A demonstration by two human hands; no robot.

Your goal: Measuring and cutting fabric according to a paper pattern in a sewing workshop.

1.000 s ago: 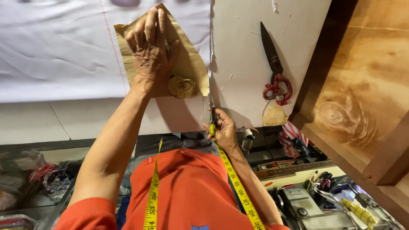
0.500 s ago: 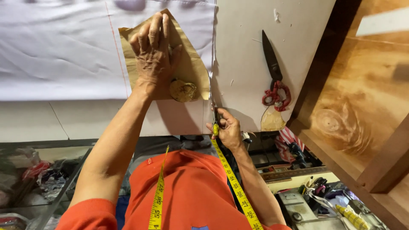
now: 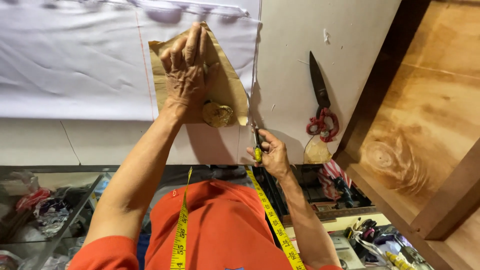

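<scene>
Pressing flat, the left hand (image 3: 187,75) still pins the brown paper pattern (image 3: 227,85) on the white fabric (image 3: 75,65), fingers spread. The right hand (image 3: 270,152) stays closed around a small yellow-tipped tool (image 3: 257,150), probably a cutter or marker, barely moved along the pattern's edge on the table (image 3: 295,60).

The brown paper pattern (image 3: 227,82) lies flat on the white cloth (image 3: 75,65), one corner pointing away, its right edge along the cloth's cut edge. A crumpled golden lump (image 3: 217,114) sits on the pattern's near edge. Just right of the pattern's near corner, a thin yellow-handled tool (image 3: 257,150) points up toward it.
</scene>
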